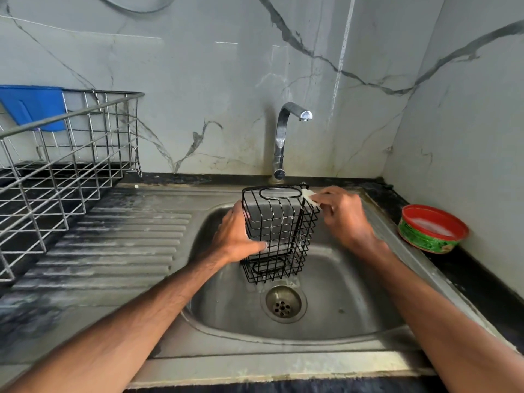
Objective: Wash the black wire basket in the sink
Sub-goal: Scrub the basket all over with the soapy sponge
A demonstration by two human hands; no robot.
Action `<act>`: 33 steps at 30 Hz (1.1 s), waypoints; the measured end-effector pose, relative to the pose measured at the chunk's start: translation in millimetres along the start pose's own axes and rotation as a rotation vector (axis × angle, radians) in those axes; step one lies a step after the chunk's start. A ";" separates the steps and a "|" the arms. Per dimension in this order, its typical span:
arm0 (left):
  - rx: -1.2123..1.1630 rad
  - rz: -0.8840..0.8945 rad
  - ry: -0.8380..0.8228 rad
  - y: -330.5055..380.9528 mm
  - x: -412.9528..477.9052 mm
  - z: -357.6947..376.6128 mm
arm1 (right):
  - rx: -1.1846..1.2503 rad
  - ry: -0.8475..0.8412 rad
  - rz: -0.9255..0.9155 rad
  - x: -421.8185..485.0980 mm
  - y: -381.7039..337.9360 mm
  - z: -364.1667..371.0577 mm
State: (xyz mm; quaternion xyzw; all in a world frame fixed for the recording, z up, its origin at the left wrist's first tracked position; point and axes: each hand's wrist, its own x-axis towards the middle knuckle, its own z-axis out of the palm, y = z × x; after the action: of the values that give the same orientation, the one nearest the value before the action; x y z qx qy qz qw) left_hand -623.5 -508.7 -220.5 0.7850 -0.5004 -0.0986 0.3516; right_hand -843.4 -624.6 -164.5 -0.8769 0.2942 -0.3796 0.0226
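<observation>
Black wire basket [279, 236] is held on end in the sink [354, 293], just behind the drain [283, 303]. Its left side is gripped by the left hand [236, 236]; the fingers are hidden behind the wires. A small white pad [310, 197], mostly covered and hard to identify, is pinched by the right hand [344, 214] against the basket's upper right corner.

The left forearm [127, 321] and right forearm [442, 316] are bare and lightly haired, the left hand [238, 236] and right hand [346, 217] bare too.

The dish rack [71, 114] runs off left. The right hand [346, 217] covers most of a white pad [308, 195] (material unclear).
</observation>
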 end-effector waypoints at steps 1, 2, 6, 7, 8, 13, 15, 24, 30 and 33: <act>0.010 0.002 0.002 0.0 -0.1 0.0 | 0.001 -0.005 0.033 -0.9 -1.8 0.4; 0.025 0.005 0.007 -0.4 0.0 0.1 | -0.002 -0.011 0.046 -1.9 -5.4 1.6; 0.028 0.008 0.034 -1.8 -1.5 -3.1 | -0.044 -0.002 0.021 -2.1 -24.4 7.2; 0.028 0.013 0.044 -2.0 -1.9 -4.9 | -0.065 -0.001 0.031 -1.8 -30.0 7.1; 0.038 0.020 0.055 -1.8 -2.5 -6.7 | -0.084 -0.001 0.028 -1.7 -35.4 6.9; -0.065 0.020 0.034 2.4 -3.0 -1.3 | -0.124 -0.083 -0.091 -7.9 -70.3 16.4; -0.083 0.028 0.033 2.9 -3.2 -1.0 | -0.146 -0.093 -0.100 -8.0 -79.8 23.3; -0.004 0.150 0.012 4.5 -2.9 5.4 | -0.002 -0.079 -0.303 -11.8 -99.4 31.9; -0.042 0.138 0.043 2.7 -2.9 5.9 | 0.058 -0.064 -0.260 4.2 -68.8 17.8; -0.046 0.142 0.042 4.6 -5.3 4.3 | 0.047 0.011 -0.164 11.7 -45.7 3.3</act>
State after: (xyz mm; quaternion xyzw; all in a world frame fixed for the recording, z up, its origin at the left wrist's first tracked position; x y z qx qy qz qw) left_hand -631.5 -507.2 -221.8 0.7413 -0.5449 -0.0686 0.3859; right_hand -812.1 -593.7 -147.2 -0.8952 0.2123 -0.3916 0.0106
